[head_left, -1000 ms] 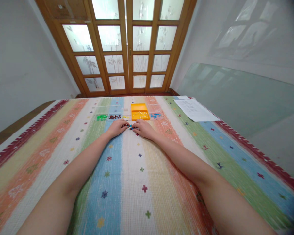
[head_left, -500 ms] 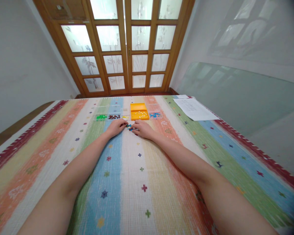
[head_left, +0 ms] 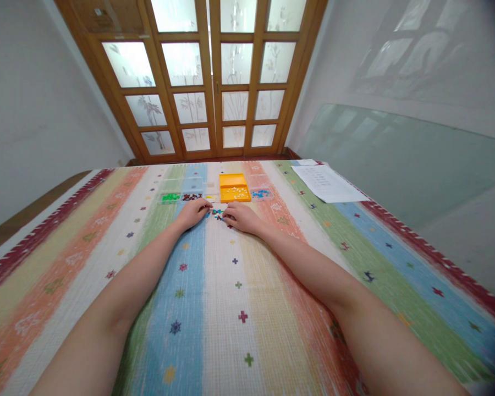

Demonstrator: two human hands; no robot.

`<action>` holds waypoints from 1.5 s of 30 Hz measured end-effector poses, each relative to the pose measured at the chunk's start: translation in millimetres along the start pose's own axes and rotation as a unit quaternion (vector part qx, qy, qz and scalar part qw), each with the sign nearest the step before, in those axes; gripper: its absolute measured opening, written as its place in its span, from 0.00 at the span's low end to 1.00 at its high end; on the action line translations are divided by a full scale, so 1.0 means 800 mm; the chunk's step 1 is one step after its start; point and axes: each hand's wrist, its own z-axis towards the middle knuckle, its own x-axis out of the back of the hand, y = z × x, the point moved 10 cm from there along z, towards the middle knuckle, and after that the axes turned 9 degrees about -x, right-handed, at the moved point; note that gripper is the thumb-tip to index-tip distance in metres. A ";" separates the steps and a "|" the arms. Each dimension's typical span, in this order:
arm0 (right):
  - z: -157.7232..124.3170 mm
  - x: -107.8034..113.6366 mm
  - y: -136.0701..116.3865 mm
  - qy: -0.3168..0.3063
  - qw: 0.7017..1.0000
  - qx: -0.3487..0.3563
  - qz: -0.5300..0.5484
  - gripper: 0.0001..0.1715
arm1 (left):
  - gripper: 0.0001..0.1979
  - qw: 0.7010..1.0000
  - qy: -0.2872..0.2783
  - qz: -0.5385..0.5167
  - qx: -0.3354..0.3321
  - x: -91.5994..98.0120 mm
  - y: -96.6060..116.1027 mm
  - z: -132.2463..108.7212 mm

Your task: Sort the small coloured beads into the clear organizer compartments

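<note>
A small mixed pile of tiny blue, dark red and other pieces (head_left: 218, 212) lies on the striped cloth between my hands. My left hand (head_left: 193, 213) rests at the left side of the pile, fingers curled with the tips drawn together beside a few blue pieces. Over the pile's right edge is my right hand (head_left: 244, 218), its fingers bent down and closed among the pieces. Whatever either hand pinches is too small to make out. Just behind stands an open yellow case (head_left: 233, 180) with white bits inside.
Clear open boxes flank the yellow case, holding green pieces (head_left: 170, 197), dark red pieces (head_left: 192, 196), yellow pieces (head_left: 210, 197) and blue pieces (head_left: 261, 193). A printed paper sheet (head_left: 328, 183) lies at the far right. Glazed wooden doors (head_left: 214, 88) stand beyond the table.
My left hand has drawn slightly left, away from the pile, so more of the small pieces show. My right hand stays nearly in place.
</note>
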 end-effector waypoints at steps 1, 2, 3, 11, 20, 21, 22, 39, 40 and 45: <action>0.000 -0.001 0.001 -0.001 1.000 0.000 -0.005 0.09 | 0.13 1.000 -0.004 0.002 0.004 0.000 -0.001 0.000; 0.001 -0.001 0.002 0.000 1.000 0.000 -0.009 0.09 | 0.13 1.000 -0.008 0.003 0.006 0.001 -0.001 -0.001; 0.002 -0.002 0.002 0.000 1.000 -0.001 -0.013 0.10 | 0.13 1.000 -0.011 0.005 0.006 0.001 0.001 -0.001; 0.005 -0.001 0.009 0.015 0.999 -0.027 -0.024 0.10 | 0.13 1.000 -0.020 0.016 -0.013 -0.001 0.009 0.001; 0.000 0.002 0.004 0.007 0.999 0.002 0.032 0.09 | 0.13 0.999 -0.020 0.015 -0.026 0.000 0.014 0.001; -0.001 0.002 0.004 0.008 0.999 0.002 0.033 0.09 | 0.13 0.999 -0.021 0.015 -0.026 0.000 0.014 0.001; -0.001 0.002 0.004 0.007 0.999 0.004 0.033 0.08 | 0.13 0.999 -0.022 0.016 -0.025 0.000 0.014 0.001; 0.006 0.028 0.060 0.125 0.982 -0.086 0.115 0.09 | 0.13 0.999 -0.026 0.021 -0.038 0.000 0.021 0.002; 0.005 0.037 0.072 0.153 0.976 -0.102 0.117 0.09 | 0.13 0.999 -0.027 0.021 -0.037 0.000 0.022 0.002; -0.011 0.072 0.149 0.265 0.936 -0.208 0.103 0.10 | 0.13 0.999 -0.031 0.022 -0.037 0.002 0.026 0.002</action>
